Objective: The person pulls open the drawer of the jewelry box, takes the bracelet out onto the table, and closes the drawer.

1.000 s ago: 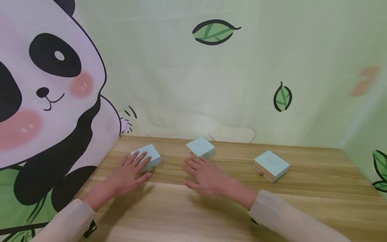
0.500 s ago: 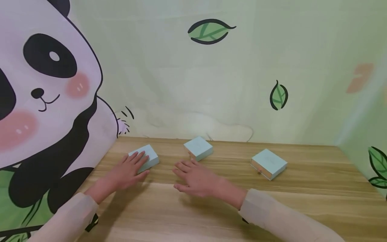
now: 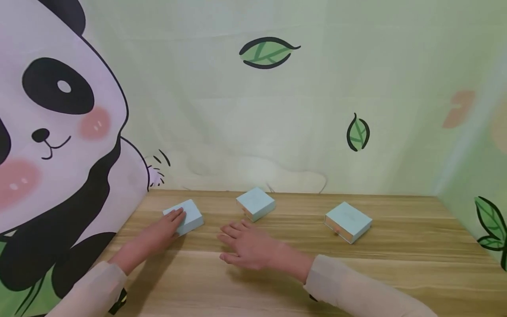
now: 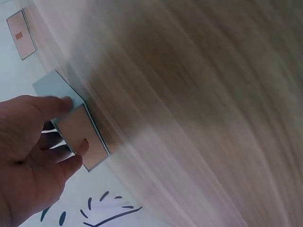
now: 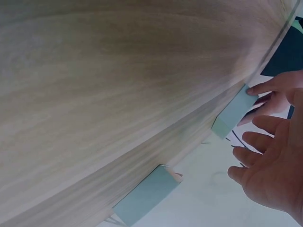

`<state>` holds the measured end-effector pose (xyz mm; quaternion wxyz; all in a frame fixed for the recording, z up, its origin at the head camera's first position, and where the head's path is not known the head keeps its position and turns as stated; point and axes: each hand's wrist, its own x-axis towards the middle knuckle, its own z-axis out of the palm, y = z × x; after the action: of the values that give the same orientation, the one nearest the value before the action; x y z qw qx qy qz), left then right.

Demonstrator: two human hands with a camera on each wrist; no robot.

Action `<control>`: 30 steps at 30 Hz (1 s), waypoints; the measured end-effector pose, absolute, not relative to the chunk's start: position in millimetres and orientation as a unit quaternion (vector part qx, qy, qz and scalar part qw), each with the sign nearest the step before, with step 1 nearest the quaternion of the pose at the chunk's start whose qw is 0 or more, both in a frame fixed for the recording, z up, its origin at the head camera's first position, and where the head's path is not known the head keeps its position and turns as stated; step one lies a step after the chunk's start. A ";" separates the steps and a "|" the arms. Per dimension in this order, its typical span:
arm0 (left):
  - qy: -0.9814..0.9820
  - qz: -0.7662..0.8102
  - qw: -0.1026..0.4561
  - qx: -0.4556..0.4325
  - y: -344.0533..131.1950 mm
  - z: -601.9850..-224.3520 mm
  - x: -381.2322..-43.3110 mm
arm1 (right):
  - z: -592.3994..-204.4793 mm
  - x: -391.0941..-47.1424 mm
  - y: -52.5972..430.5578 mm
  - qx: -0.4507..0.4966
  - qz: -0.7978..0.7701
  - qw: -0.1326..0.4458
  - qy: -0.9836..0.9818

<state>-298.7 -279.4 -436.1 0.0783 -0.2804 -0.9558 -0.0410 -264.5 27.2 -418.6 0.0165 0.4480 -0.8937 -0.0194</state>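
Three pale blue drawer boxes with brownish drawer fronts lie on a wooden table. My left hand [image 3: 164,230] holds the leftmost drawer box [image 3: 193,216], fingers over its top. In the left wrist view the thumb presses the box's blue side, and the little finger is right at a small pull tab on the drawer front [image 4: 78,130]. That drawer sits flush in its sleeve. My right hand [image 3: 250,246] hovers palm down, fingers spread, in front of the middle drawer box [image 3: 255,204], holding nothing. The third drawer box [image 3: 348,221] stands to the right, its drawer front facing left and forward.
Behind the table [image 3: 396,264] hangs a pale green cloth backdrop [image 3: 190,88] printed with a panda [image 3: 134,171] on the left and leaves. The backdrop meets the table's back edge just behind the boxes, and more printed cloth borders the right side.
My left hand's fingers have drawn closer together on the leftmost box, and the hand sits farther toward its left side. The right hand has drifted slightly left. The boxes stay in place; the head view shifted.
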 end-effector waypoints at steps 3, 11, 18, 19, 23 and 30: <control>-0.960 -0.036 0.053 -0.271 -279.1 -431.8 -299.0 | -417.3 -263.6 23.3 0.454 -0.019 0.020 -0.891; -0.946 -0.030 0.055 -0.317 -290.6 -422.7 -312.7 | -417.0 -265.6 21.1 0.469 -0.005 0.038 -0.882; -0.912 -0.051 0.103 -0.393 -316.6 -429.0 -325.3 | -420.0 -267.0 20.8 0.465 -0.006 0.026 -0.885; -0.911 -0.053 0.101 -0.395 -317.5 -428.3 -325.9 | -420.3 -266.8 20.0 0.464 -0.010 0.027 -0.885; -0.920 -0.046 0.074 -0.382 -315.1 -424.3 -326.7 | -421.5 -266.7 16.3 0.463 -0.029 0.034 -0.885; -0.936 -0.002 0.041 -0.348 -301.1 -421.9 -322.1 | -421.7 -269.4 13.4 0.474 -0.015 0.061 -0.878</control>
<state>-322.1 -301.1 -421.9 0.0414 -0.3482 -0.9365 -0.0022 -269.4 13.4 -421.7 0.0607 0.4739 -0.8784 -0.0155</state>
